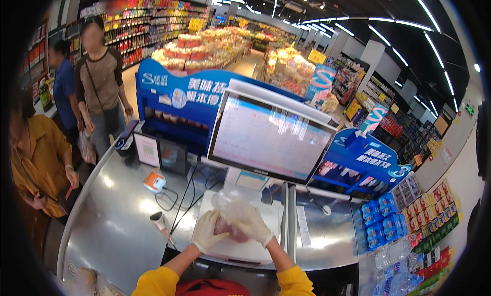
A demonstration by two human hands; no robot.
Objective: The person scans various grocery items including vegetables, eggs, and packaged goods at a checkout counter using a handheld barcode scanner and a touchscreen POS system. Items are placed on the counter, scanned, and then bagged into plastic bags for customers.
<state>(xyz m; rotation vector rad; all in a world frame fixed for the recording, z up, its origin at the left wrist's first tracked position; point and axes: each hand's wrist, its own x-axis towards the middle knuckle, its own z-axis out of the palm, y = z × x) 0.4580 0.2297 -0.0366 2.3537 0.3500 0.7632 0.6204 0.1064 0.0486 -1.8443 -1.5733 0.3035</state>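
Both my hands wear pale thin gloves and are over the white flat plate of a checkout scale [245,253]. Between them is a clear plastic bag [230,200] with reddish-brown contents [238,236] that I cannot name. My left hand [209,230] holds the bag's left side, its fingers curved round the contents. At the bag's upper right, my right hand [251,225] grips the plastic, partly blurred. A handheld barcode scanner [161,223] lies left of the scale. Behind the scale stands a monitor [268,138], its screen lit.
An orange and white device [154,181] with cables sits on the steel counter [115,215]. A framed code sign [147,150] stands behind it. A paper slip [303,227] lies right of the scale. Packed bottles [383,219] are stacked at right. Several people [101,73] stand at left.
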